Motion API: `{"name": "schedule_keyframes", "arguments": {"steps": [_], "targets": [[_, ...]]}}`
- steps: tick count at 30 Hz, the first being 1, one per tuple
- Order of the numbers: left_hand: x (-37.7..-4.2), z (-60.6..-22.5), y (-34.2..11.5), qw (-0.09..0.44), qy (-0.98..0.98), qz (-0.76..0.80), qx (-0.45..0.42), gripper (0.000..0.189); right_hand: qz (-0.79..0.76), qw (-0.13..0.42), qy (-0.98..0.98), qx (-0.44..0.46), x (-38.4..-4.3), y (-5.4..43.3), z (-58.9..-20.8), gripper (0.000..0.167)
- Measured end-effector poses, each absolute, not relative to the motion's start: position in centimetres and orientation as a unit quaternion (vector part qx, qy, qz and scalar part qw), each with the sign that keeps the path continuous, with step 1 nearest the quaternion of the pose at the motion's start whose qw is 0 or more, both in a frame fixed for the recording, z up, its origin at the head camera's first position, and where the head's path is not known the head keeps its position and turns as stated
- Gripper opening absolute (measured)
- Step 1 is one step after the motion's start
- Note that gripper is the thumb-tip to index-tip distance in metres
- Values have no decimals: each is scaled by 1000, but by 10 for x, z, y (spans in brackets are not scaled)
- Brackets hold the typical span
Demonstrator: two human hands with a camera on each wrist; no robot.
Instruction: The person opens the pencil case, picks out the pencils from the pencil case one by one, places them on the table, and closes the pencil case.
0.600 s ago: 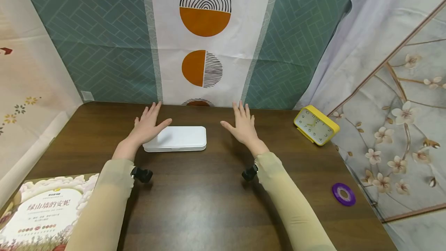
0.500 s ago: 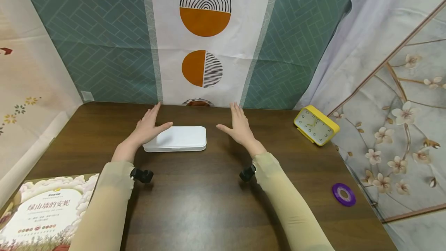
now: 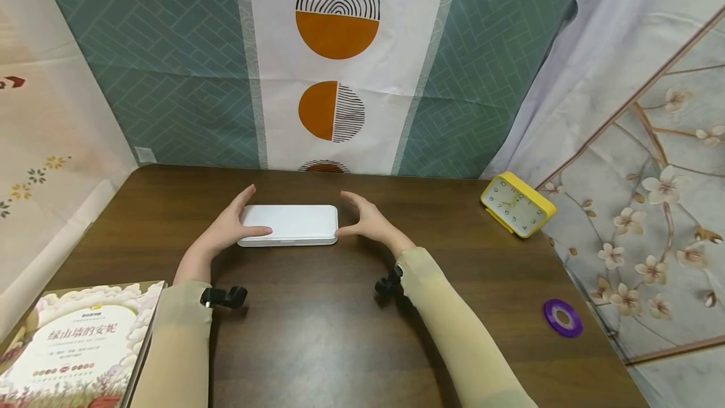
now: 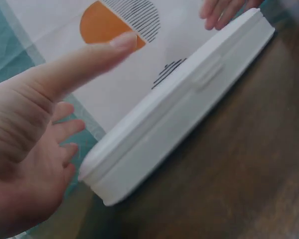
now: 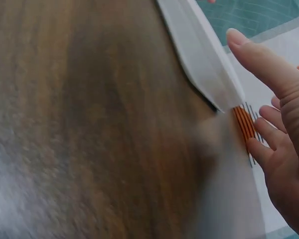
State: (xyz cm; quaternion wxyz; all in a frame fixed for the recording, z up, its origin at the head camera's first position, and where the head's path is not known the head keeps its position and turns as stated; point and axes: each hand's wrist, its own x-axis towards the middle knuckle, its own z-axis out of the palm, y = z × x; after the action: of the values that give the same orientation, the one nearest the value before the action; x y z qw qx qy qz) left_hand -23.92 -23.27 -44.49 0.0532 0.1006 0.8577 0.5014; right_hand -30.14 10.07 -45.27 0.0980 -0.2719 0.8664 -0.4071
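A flat white case [image 3: 297,222] with rounded corners lies long side forward on the brown table. A seam and a small catch show along its front in the left wrist view, where the case [image 4: 182,117] looks closed. At its left end is my left hand [image 3: 226,226], thumb stretched over the front of the lid and fingers extended behind. My right hand [image 3: 370,222] stands at the right end, thumb tip at the front right corner, fingers apart and behind. In the right wrist view the right hand's thumb [image 5: 261,59] reaches beside the case [image 5: 202,55], fingers relaxed.
A yellow alarm clock [image 3: 518,204] stands at the back right. A purple ring-shaped roll [image 3: 562,318] lies near the right edge. At the front left is a book [image 3: 79,345] with Chinese lettering, partly behind the left sleeve. A patterned cloth [image 3: 334,68] hangs behind the table.
Both hands have come down and closer to the case's ends. The right hand has moved left, and the thumbs have turned inward toward the case. The case itself stays put on the table.
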Motion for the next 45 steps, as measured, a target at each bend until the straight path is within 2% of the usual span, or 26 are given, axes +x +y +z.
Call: {"name": "schedule_keyframes", "arguments": {"steps": [4, 11, 22, 32, 45], "targets": [[-237, -454, -237, 56, 865, 492, 83, 119, -399, 121, 863, -286, -302, 95, -458, 99], [-236, -469, -242, 62, 854, 510, 76, 118, -393, 139, 860, -293, -303, 86, -463, 101], [-231, -477, -251, 75, 824, 556, 83, 119, -388, 143, 861, -298, -301, 82, -465, 103], [-232, -482, -256, 86, 814, 568, 80, 121, -393, 129, 859, -301, -302, 82, -465, 98], [-231, -482, -256, 78, 825, 555, 72, 119, -399, 144, 856, -296, -305, 81, -461, 91]]}}
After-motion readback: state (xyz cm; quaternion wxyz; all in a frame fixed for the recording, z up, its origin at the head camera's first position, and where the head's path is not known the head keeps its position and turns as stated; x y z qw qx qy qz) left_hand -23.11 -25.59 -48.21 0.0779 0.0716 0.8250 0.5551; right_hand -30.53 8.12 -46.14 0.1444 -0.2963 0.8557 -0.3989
